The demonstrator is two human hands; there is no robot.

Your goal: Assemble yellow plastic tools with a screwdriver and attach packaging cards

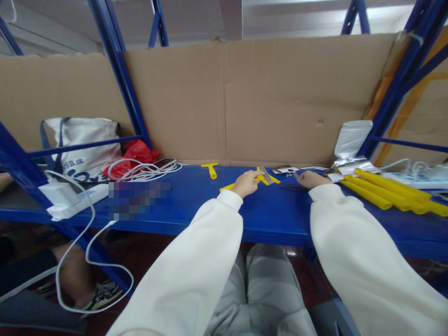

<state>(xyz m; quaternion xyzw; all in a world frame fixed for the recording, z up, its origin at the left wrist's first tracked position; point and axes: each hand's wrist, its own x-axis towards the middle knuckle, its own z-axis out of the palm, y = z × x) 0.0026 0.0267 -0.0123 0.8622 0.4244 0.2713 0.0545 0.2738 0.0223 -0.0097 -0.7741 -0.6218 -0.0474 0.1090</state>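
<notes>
Nearby, yellow tubes (385, 190) and cardboard wall (280, 102); left fingers (258, 176) around yellow tool (228, 186), right fingers' (304, 179) hold unclear

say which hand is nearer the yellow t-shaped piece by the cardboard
Left. The left hand is right of the T-shaped piece, nearer the person; the right hand is much farther right.

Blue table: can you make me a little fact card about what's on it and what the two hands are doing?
table: blue
left hand: holding a yellow tool with a metal blade
right hand: by a thin dark thing; its grip is hard to see
left of the hands: a yellow T-shaped piece, white cables
right of the hands: yellow rods
behind: a cardboard wall
</notes>
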